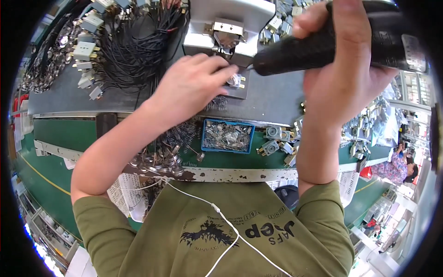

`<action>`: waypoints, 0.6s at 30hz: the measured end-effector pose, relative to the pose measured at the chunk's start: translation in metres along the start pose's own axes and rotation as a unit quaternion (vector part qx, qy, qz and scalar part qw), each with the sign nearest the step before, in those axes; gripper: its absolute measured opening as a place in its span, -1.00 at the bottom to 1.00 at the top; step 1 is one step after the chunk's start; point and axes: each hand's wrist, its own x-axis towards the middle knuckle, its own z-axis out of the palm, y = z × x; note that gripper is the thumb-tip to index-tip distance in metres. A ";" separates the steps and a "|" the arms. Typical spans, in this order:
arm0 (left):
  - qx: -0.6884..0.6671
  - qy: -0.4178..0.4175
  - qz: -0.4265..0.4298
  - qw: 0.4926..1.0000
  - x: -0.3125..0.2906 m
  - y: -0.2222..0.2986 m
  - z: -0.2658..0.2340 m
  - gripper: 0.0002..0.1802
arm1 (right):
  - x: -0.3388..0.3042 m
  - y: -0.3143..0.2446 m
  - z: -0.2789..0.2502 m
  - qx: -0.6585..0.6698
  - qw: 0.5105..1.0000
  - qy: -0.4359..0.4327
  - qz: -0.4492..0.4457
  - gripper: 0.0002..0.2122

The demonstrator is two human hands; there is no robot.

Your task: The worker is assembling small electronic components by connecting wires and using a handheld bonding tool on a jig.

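My right hand [344, 69] is wrapped round a black electric screwdriver [295, 53], held level with its narrow end pointing left. That end reaches close to a small pale part with brass terminals [237, 81], which sits at a metal block on the bench. My left hand [196, 78] is closed, thumb and fingers pinching this part; the fingers hide much of it. Just behind stands a white machine [263, 16] with a metal fixture [228, 28] on its front.
Bundled black wires [134, 55] and grey parts [85, 50] lie at the far left. Nearer me are a blue tray of small metal pieces [228, 150], round metal parts with springs [159, 160], and several grey socket pieces [272, 134]. Another person [397, 168] sits far right.
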 end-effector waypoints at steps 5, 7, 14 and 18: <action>-0.045 -0.017 0.058 0.997 0.008 0.004 -0.010 -0.67 | 0.028 0.055 -0.023 -0.116 0.987 0.048 -0.096 -0.51; -0.052 -0.045 0.038 0.997 -0.002 0.002 -0.005 -0.69 | 0.028 0.065 -0.031 -0.168 0.972 0.069 -0.149 -0.49; -0.020 -0.045 0.006 0.999 0.008 0.003 -0.032 -0.77 | 0.039 0.082 -0.047 -0.047 0.955 0.018 -0.291 -0.18; 0.186 0.273 -0.101 0.939 -0.006 -0.054 -0.109 -0.76 | 0.008 0.073 -0.059 0.063 0.918 0.047 -0.389 -0.33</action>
